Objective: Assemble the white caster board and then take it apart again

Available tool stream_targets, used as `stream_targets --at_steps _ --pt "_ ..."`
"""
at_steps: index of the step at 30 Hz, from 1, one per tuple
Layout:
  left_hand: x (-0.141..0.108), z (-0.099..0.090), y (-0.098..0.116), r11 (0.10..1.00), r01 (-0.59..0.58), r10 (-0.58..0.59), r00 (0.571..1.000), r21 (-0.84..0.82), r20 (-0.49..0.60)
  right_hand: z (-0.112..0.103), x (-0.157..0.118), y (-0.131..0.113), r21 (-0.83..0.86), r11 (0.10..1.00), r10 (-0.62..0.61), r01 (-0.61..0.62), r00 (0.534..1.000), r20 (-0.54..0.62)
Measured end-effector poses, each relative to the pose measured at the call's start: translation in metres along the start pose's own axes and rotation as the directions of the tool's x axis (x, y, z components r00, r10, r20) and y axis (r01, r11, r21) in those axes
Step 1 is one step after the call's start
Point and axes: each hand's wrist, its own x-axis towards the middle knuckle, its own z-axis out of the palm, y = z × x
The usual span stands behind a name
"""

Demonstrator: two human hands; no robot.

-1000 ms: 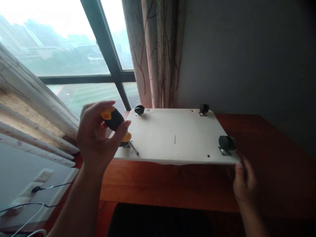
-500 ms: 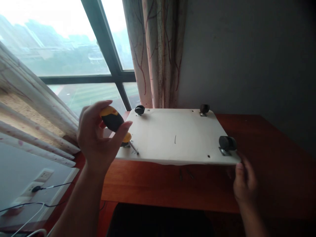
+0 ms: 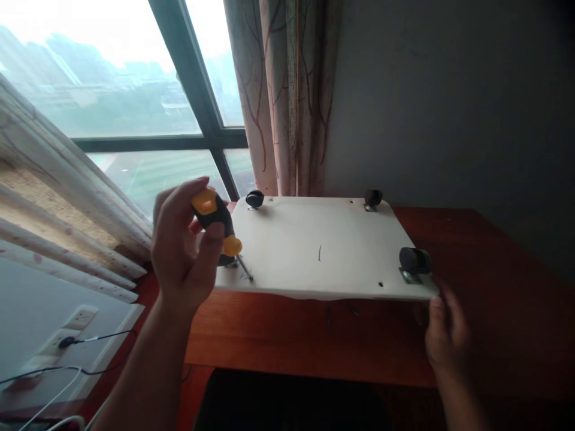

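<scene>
A white board [image 3: 314,239] lies raised above the reddish wooden table, with black casters such as the near right one [image 3: 414,261] at its corners. My left hand [image 3: 186,242] is wrapped round the yellow and black handle of a screwdriver [image 3: 215,218]. The screwdriver slants down, its tip at a screw near the board's front left corner. Behind the handle, the near left caster is mostly hidden. At the front right corner, my right hand [image 3: 447,329] grips the board's edge, thumb on the near side.
The wooden table [image 3: 269,335] reaches right and toward me, with small dark pieces below the board's front edge. Window and curtains [image 3: 300,96] stand behind and left. Cables and a wall socket [image 3: 81,318] are at the lower left.
My left hand has moved slightly right and turned on the screwdriver handle, whose yellow patch now faces differently. The screwdriver tip and my right hand have stayed in place.
</scene>
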Motion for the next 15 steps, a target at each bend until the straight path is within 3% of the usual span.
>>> stream_targets --at_steps 3,7,9,11,15 --pt "-0.004 0.003 0.002 0.991 0.0 0.018 0.992 -0.137 0.127 -0.002 0.0 0.006 0.032 0.999 0.036 -0.034 0.998 -0.049" --pt "-0.005 0.004 -0.001 0.994 -0.073 0.079 0.995 -0.086 0.064 -0.01 -0.002 0.024 -0.061 0.994 0.082 -0.089 0.991 -0.102" --pt "-0.003 0.003 -0.005 0.987 -0.16 0.16 0.987 -0.015 0.009 -0.012 -0.009 0.03 -0.233 0.972 0.03 -0.026 0.999 0.012" --pt "-0.001 0.001 -0.007 0.973 -0.224 0.225 0.974 0.044 -0.014 -0.009 -0.019 0.028 -0.352 0.928 -0.062 0.126 0.981 0.186" --pt "-0.002 0.001 -0.002 0.993 -0.101 0.105 0.992 -0.054 0.077 0.012 -0.048 0.009 -0.316 0.849 -0.264 0.423 0.859 0.439"
